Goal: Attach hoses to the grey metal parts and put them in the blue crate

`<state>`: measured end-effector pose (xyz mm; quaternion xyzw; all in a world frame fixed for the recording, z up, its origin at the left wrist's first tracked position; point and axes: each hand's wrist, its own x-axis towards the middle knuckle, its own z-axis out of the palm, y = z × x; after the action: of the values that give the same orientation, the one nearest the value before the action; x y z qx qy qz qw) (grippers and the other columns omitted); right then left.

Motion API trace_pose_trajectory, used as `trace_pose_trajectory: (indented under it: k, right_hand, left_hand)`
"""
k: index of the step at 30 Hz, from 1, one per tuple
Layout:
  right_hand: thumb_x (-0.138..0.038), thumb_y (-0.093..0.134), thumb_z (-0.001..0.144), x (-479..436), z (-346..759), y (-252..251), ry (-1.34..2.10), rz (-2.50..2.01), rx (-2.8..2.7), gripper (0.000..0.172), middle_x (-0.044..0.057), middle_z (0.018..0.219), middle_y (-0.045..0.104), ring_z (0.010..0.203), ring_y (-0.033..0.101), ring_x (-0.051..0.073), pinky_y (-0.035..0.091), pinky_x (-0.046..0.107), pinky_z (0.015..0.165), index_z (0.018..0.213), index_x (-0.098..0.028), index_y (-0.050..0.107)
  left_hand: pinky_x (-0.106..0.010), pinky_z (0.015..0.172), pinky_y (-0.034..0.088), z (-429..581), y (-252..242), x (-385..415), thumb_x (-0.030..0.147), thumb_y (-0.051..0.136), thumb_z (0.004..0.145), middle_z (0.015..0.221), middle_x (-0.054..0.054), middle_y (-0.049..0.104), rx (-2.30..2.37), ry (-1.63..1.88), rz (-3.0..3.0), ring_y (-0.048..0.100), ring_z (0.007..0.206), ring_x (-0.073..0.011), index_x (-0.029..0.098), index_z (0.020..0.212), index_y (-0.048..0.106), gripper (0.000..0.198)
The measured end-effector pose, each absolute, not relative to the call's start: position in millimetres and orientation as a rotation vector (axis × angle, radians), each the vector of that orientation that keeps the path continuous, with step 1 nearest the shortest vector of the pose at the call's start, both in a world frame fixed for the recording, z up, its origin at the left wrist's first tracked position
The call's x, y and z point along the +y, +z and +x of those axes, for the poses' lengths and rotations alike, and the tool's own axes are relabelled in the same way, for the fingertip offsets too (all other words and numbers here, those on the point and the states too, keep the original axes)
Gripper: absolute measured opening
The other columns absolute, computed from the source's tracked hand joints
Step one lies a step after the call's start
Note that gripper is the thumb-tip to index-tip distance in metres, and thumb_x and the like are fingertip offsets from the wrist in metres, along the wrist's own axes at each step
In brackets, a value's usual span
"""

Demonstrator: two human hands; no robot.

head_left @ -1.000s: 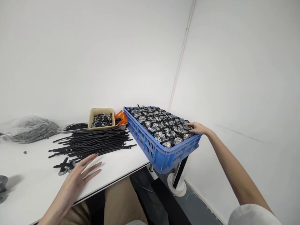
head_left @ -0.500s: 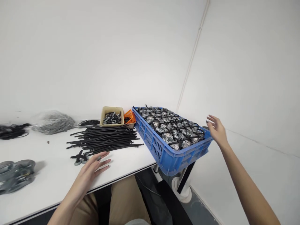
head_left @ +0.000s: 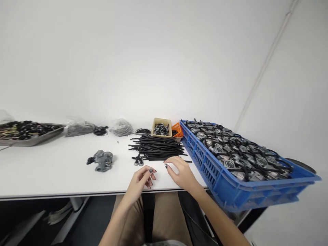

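My left hand (head_left: pixel 140 181) rests near the table's front edge, fingers curled toward the thumb, with nothing visible in it. My right hand (head_left: pixel 180 174) is beside it, fingers apart and holding nothing, its fingertips just in front of a pile of black rubber tubes (head_left: pixel 156 148). A small black clamp piece with grey ends (head_left: pixel 138 160) lies nearest my left hand. Further left stands a grey cast carburetor body (head_left: pixel 102 160). A blue plastic crate (head_left: pixel 205 167), packed with carburetors and black hoses, sits to the right of my right hand.
A beige tub of small parts (head_left: pixel 161 127) and an orange basket (head_left: pixel 176 130) stand behind the tubes. Along the back are clear bags of grey parts (head_left: pixel 120 128) and a steel tray of black parts (head_left: pixel 30 135). White walls bound the white table.
The view has swung left, showing more of the table. My right hand has left the crate's far side and come to the table's front edge, close to my left hand.
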<state>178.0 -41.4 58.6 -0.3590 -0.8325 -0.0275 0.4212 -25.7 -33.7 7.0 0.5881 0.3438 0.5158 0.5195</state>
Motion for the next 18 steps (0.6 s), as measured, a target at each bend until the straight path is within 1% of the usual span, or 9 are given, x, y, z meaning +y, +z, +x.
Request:
trace_pose_trajectory:
  k: [2, 3, 5, 7, 9, 10, 13, 16, 18]
  right_hand:
    - [-0.016, 0.051, 0.087, -11.7, 150.8, 50.6, 0.151, -0.941, -2.117, 0.02, 0.005, 0.097, 0.07, 0.093, 0.065, 0.019, 0.05, 0.033, 0.085, 0.099, -0.021, 0.066]
    - [-0.017, 0.053, 0.087, 0.4, 138.1, 46.5, 0.206, -0.949, -2.155, 0.019, 0.005, 0.099, 0.07, 0.095, 0.064, 0.019, 0.049, 0.033, 0.087, 0.1, -0.021, 0.066]
    - [-0.019, 0.057, 0.086, 18.7, 114.4, 38.5, 0.224, -0.994, -2.221, 0.019, 0.006, 0.103, 0.069, 0.097, 0.063, 0.021, 0.047, 0.033, 0.088, 0.103, -0.02, 0.067]
    - [-0.023, 0.06, 0.086, 31.1, 94.2, 31.2, 0.193, -1.116, -2.234, 0.018, 0.009, 0.101, 0.069, 0.096, 0.063, 0.023, 0.047, 0.034, 0.086, 0.102, -0.019, 0.067]
    - [-0.025, 0.061, 0.085, 40.4, 79.2, 24.8, 0.19, -1.245, -2.213, 0.015, 0.009, 0.095, 0.067, 0.091, 0.063, 0.023, 0.046, 0.033, 0.081, 0.096, -0.018, 0.068]
    - [-0.024, 0.062, 0.084, 44.4, 74.1, 21.9, 0.205, -1.283, -2.2, 0.012, 0.009, 0.092, 0.066, 0.088, 0.062, 0.023, 0.045, 0.032, 0.079, 0.092, -0.018, 0.068]
    - [-0.017, 0.062, 0.08, 53.9, 69.0, 14.2, 0.269, -1.28, -2.146, 0.004, 0.004, 0.083, 0.062, 0.077, 0.059, 0.018, 0.042, 0.029, 0.072, 0.083, -0.018, 0.064]
    - [-0.018, 0.06, 0.077, 56.5, 76.6, 8.8, 0.338, -1.211, -2.002, 0.002, -0.001, 0.072, 0.058, 0.066, 0.053, 0.015, 0.04, 0.026, 0.064, 0.078, -0.019, 0.059]
    - [-0.02, 0.058, 0.077, 52.6, 86.0, 7.4, 0.393, -1.166, -1.889, 0.002, -0.003, 0.066, 0.055, 0.061, 0.051, 0.014, 0.039, 0.025, 0.06, 0.078, -0.02, 0.056]
  left_hand:
    - [-0.027, 0.055, 0.046, -50.8, 11.0, -43.2, 0.053, 0.057, 0.083, 0.073, -0.004, 0.063, 0.999, 1.258, 1.543, 0.057, 0.059, -0.0167, 0.02, 0.089, 0.064, 0.034]
    - [-0.027, 0.058, 0.046, -67.1, 12.4, -46.7, 0.052, 0.057, 0.083, 0.074, -0.004, 0.065, 1.14, 1.277, 1.614, 0.059, 0.064, -0.0189, 0.021, 0.089, 0.063, 0.032]
    - [-0.03, 0.063, 0.045, -104.2, 13.2, -50.7, 0.051, 0.055, 0.082, 0.077, -0.004, 0.066, 1.473, 1.338, 1.711, 0.062, 0.07, -0.022, 0.022, 0.085, 0.06, 0.03]
    - [-0.032, 0.066, 0.043, -142.0, 11.8, -50.1, 0.053, 0.05, 0.084, 0.079, -0.004, 0.067, 1.9, 1.352, 1.67, 0.063, 0.072, -0.0236, 0.024, 0.082, 0.056, 0.03]
    - [-0.033, 0.064, 0.041, -174.7, 9.6, -45.6, 0.058, 0.048, 0.084, 0.085, -0.006, 0.069, 2.273, 1.236, 1.557, 0.064, 0.075, -0.0276, 0.024, 0.085, 0.054, 0.035]
    - [-0.033, 0.062, 0.04, -187.6, 8.7, -42.3, 0.061, 0.047, 0.083, 0.09, -0.008, 0.07, 2.366, 1.177, 1.534, 0.065, 0.076, -0.0295, 0.023, 0.088, 0.054, 0.039]
    - [-0.032, 0.06, 0.041, -210.1, 9.7, -31.0, 0.07, 0.047, 0.078, 0.099, -0.012, 0.071, 2.337, 1.035, 1.582, 0.067, 0.083, -0.031, 0.021, 0.093, 0.055, 0.052]
    - [-0.031, 0.061, 0.043, -209.1, 14.7, -23.1, 0.076, 0.049, 0.072, 0.097, -0.012, 0.072, 2.255, 0.859, 1.692, 0.067, 0.087, -0.0318, 0.022, 0.085, 0.059, 0.056]
    - [-0.033, 0.062, 0.043, -200.0, 17.2, -20.8, 0.078, 0.048, 0.071, 0.094, -0.013, 0.072, 2.334, 0.778, 1.691, 0.066, 0.089, -0.0345, 0.023, 0.081, 0.06, 0.057]
